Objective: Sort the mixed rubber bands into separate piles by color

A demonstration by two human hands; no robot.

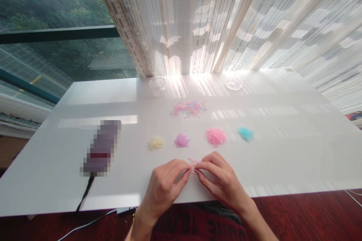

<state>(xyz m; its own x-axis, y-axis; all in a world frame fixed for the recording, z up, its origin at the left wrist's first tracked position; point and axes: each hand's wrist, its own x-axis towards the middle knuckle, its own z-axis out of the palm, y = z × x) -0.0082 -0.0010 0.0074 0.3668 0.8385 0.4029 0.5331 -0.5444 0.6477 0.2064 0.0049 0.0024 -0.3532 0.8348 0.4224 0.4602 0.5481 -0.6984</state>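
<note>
My left hand (169,179) and my right hand (219,173) meet near the table's front edge, thumb and forefinger pinched on each. What lies between the fingertips is too small to make out. A few pale pink thin strips (192,160) lie on the table right at the fingertips, partly covered by them. Beyond the hands, small heaps of similar thin strips form a row: a yellow heap (156,142), a purple heap (182,140), a pink heap (216,136) and a turquoise heap (246,134). Farther back lies a loose, mixed-colour spread of strips (189,109).
The white table (283,150) reaches back to a sheer curtain (186,22). A clear round container (157,86) and a clear round lid or dish (234,84) stand at the back. On the left lies a blurred-out purple object (103,147) with a black strap (85,194).
</note>
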